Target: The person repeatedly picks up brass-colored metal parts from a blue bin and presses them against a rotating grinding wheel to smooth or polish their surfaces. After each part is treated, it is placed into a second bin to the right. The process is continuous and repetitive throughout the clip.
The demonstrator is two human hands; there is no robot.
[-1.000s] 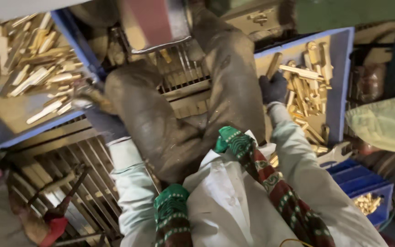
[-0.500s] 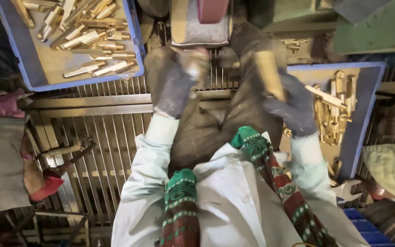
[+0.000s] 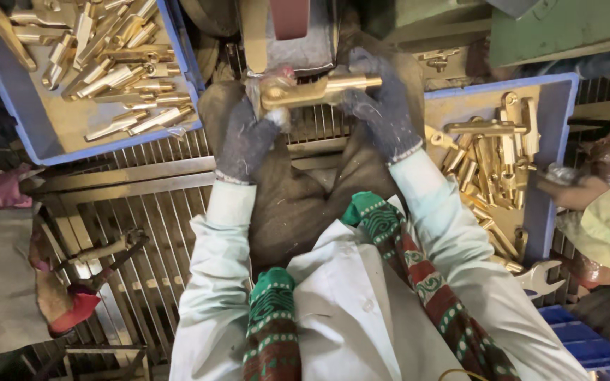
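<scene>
- I see left hand (image 3: 247,137), dark glove, clamped on the round-holed end of a brass part (image 3: 315,90).
- Right hand (image 3: 381,106), gloved, grips its rod end.
- Part is golden, long, held level just below the grinder belt (image 3: 289,17).
- Blue tray (image 3: 44,144) of brass pieces left, another blue bin (image 3: 555,141) right.

I've got one view only, the head cam, so no 2nd view shares anything. It looks nearly straight down from above the person's chest, close in. Both gloved hands, left hand (image 3: 245,137) and right hand (image 3: 383,116), sit near 12 o'clock at the frame's top. Blue trays fall at 10 o'clock (image 3: 51,144) and 3 o'clock (image 3: 559,141).
</scene>
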